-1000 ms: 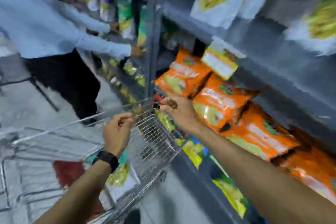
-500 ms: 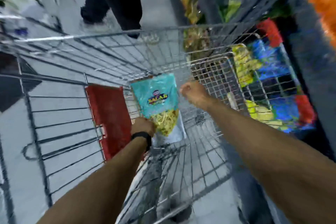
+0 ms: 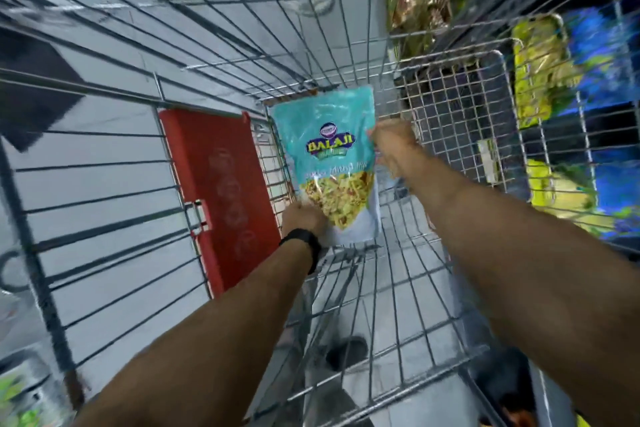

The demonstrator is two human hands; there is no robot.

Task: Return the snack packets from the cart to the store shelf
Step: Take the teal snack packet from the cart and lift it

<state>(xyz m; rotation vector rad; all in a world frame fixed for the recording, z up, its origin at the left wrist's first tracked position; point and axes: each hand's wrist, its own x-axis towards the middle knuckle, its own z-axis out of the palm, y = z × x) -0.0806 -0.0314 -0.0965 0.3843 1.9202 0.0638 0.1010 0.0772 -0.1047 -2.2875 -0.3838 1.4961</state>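
both hands down inside the wire shopping cart (image 3: 346, 45), closed on a teal balaji snack packet (image 3: 332, 163) held upright above the cart floor. left hand (image 3: 303, 218), black wristband (image 3: 304, 243) at the wrist, pinching the packet's lower left corner. right hand (image 3: 391, 146) curled around the packet's right edge near the middle, fingers hidden behind it. red plastic flap (image 3: 214, 191) just left of the packet, against the cart's end. folded wire child seat (image 3: 457, 121) just right of the right hand. beyond the cart's right side, blurred yellow and blue packets (image 3: 554, 80) on low store shelves. grey floor seen through the wires.
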